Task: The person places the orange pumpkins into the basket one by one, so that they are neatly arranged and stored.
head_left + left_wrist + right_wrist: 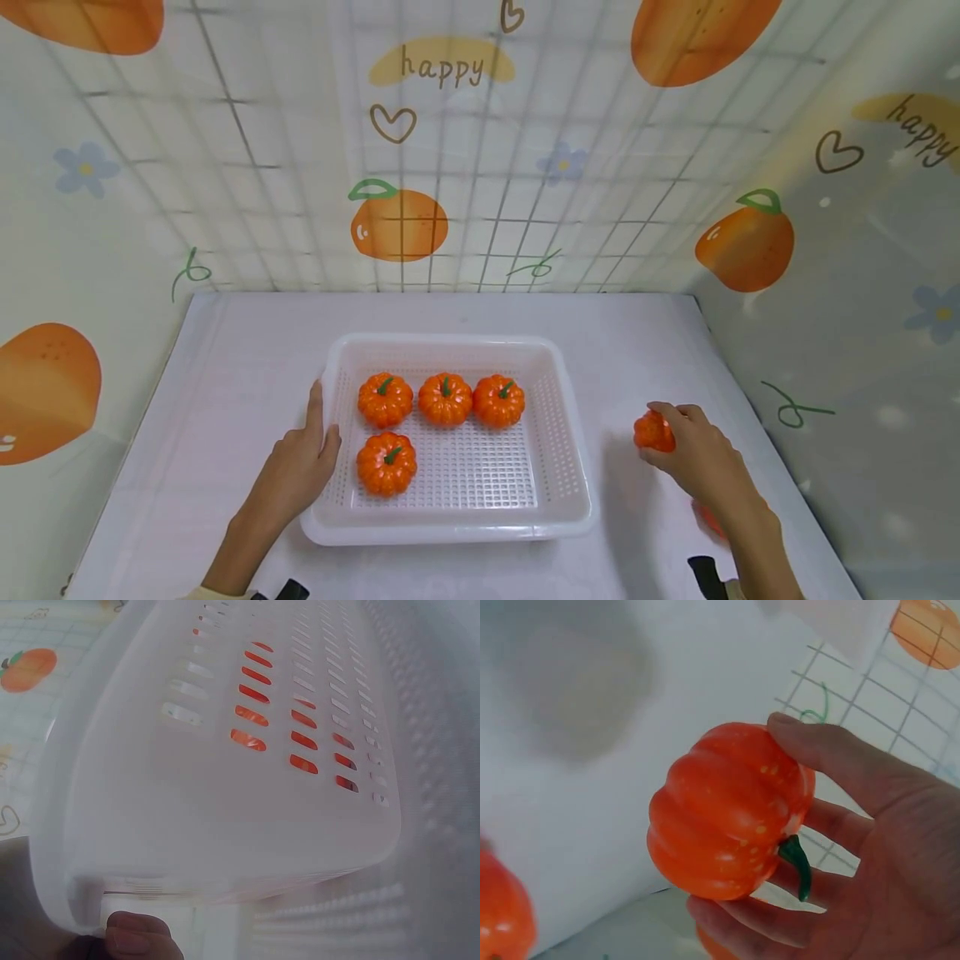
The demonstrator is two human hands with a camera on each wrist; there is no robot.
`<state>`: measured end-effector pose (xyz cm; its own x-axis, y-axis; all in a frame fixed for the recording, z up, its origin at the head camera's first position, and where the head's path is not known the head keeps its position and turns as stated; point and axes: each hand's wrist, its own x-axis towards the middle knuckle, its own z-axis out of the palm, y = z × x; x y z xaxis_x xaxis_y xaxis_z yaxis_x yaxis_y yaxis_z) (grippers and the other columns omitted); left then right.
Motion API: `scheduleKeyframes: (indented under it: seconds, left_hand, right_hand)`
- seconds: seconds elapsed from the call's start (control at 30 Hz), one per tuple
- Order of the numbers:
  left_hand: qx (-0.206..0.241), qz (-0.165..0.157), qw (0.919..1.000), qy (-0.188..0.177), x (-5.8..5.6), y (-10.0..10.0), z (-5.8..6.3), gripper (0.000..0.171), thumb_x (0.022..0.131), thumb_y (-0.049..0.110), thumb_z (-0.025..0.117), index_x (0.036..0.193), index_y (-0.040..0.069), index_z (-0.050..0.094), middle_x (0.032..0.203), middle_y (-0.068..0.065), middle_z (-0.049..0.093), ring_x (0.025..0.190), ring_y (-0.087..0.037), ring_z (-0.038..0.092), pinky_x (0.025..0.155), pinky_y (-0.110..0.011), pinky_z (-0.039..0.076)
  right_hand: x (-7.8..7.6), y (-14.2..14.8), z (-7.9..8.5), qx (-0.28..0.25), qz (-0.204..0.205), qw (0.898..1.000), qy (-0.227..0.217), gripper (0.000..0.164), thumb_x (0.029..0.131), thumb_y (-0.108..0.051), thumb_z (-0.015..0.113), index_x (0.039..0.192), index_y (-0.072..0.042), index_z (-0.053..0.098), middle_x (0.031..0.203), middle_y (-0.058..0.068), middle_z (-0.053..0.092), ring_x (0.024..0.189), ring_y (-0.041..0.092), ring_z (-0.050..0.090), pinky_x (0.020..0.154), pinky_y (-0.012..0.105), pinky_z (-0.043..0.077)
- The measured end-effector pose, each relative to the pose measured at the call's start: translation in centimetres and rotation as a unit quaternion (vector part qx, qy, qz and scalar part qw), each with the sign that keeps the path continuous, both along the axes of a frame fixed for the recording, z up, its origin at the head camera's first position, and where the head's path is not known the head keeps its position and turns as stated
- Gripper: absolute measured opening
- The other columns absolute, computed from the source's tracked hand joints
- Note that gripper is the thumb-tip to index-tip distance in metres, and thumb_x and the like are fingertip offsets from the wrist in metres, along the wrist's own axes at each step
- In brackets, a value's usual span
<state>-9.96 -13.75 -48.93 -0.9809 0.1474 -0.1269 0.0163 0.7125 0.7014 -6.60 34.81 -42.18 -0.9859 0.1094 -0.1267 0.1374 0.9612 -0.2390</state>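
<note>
My right hand [701,454] holds a small orange toy pumpkin [731,814] above the table, right of the basket. In the right wrist view the thumb lies on one side of it and the fingers on the other, its green stem toward the palm. My left hand [300,467] rests at the left rim of a white plastic basket [450,529], index finger straight and thumb spread. The left wrist view shows a fingertip [135,937] by the basket's rim. Several matching pumpkins [446,400] sit in the basket, three along the back and one nearer the front left.
Another orange pumpkin [708,521] lies on the white table [637,333], partly hidden under my right forearm. It also shows at the left edge of the right wrist view. Behind the table hangs a printed curtain [480,192] over a wire grid.
</note>
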Motion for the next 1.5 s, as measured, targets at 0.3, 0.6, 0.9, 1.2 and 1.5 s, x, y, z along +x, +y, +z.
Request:
scheduleKeyframes:
  seconds: [0.3,0.6,0.9,1.2,1.5]
  left_hand:
    - [-0.001,0.0,1.0,-0.003,0.1,0.0,-0.3,0.075,0.103,0.021,0.045,0.16,0.01,-0.002,0.091,-0.022,0.067,0.051,-0.017,0.064,0.042,-0.029,0.054]
    - [0.0,0.001,1.0,0.002,0.1,0.0,-0.3,0.075,0.103,0.021,0.047,0.16,0.01,-0.001,0.091,-0.021,0.067,0.052,-0.018,0.065,0.042,-0.029,0.054]
    - [0.006,-0.001,1.0,0.007,-0.1,0.0,-0.3,0.075,0.103,0.02,0.047,0.16,0.01,-0.001,0.089,-0.02,0.066,0.052,-0.018,0.065,0.041,-0.028,0.054]
    - [0.006,-0.002,0.9999,0.009,-0.1,-0.1,-0.3,0.075,0.103,0.019,0.047,0.16,0.008,0.0,0.086,-0.019,0.066,0.051,-0.019,0.066,0.041,-0.028,0.054]
    - [0.008,-0.001,0.9999,0.006,-0.2,-0.2,-0.3,0.075,0.103,0.02,0.047,0.16,0.009,-0.001,0.086,-0.019,0.066,0.051,-0.017,0.065,0.041,-0.028,0.054]
  right_hand:
    - [-2.1,-1.9,1.9,0.0,0.057,0.997,0.047,0.066,0.083,-0.025,0.081,0.139,-0.005,0.052,0.127,0.034,0.049,0.099,0.049,0.057,0.073,0.063,0.054]
    - [-3.7,-4.7,3.7,-0.006,0.084,0.994,0.062,0.065,0.085,-0.023,0.079,0.141,-0.007,0.051,0.132,0.03,0.047,0.105,0.049,0.054,0.075,0.063,0.054]
    - [-4.7,-7.7,4.2,-0.007,0.098,0.994,0.051,0.066,0.084,-0.023,0.08,0.142,-0.01,0.051,0.138,0.028,0.045,0.108,0.049,0.053,0.077,0.063,0.055]
    - [-5.7,-10.8,4.3,0.005,0.145,0.988,0.059,0.064,0.084,-0.024,0.081,0.141,-0.014,0.053,0.137,0.021,0.047,0.109,0.042,0.054,0.075,0.057,0.057]
    - [-6.3,-13.5,4.0,-0.001,0.198,0.978,0.063,0.062,0.084,-0.026,0.081,0.14,-0.018,0.056,0.136,0.016,0.05,0.111,0.038,0.055,0.076,0.05,0.058]
